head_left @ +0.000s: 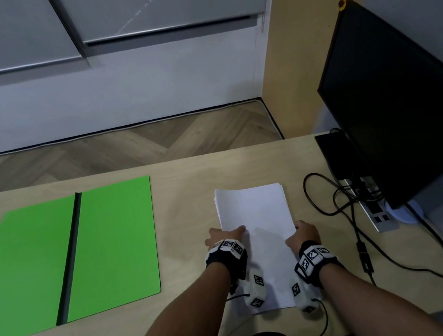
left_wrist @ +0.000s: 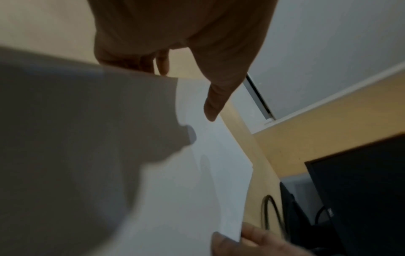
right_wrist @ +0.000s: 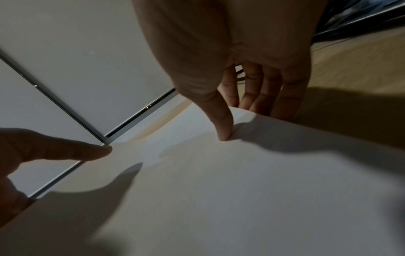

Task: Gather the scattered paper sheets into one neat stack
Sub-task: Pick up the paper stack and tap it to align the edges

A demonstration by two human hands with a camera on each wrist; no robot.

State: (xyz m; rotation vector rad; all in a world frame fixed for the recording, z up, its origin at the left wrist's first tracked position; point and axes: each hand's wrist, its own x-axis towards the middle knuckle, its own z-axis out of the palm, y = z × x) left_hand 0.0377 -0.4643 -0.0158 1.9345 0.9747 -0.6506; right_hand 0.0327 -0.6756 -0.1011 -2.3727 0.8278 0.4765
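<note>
A stack of white paper sheets (head_left: 255, 214) lies on the wooden table (head_left: 183, 190), right of centre, its far edges slightly uneven. My left hand (head_left: 225, 235) holds the stack's left edge: in the left wrist view the thumb (left_wrist: 210, 110) lies on top of the paper (left_wrist: 208, 181) and the fingers (left_wrist: 162, 65) go behind the raised edge. My right hand (head_left: 300, 233) holds the right edge in the same way, with its thumb (right_wrist: 223, 133) pressed on the top sheet and its fingers (right_wrist: 258, 97) tucked under the curved edge.
An open green folder (head_left: 70, 254) with a black spine lies on the left of the table. A black monitor (head_left: 393, 103), a power strip (head_left: 374, 209) and looping black cables (head_left: 333, 203) occupy the right side, close to the stack.
</note>
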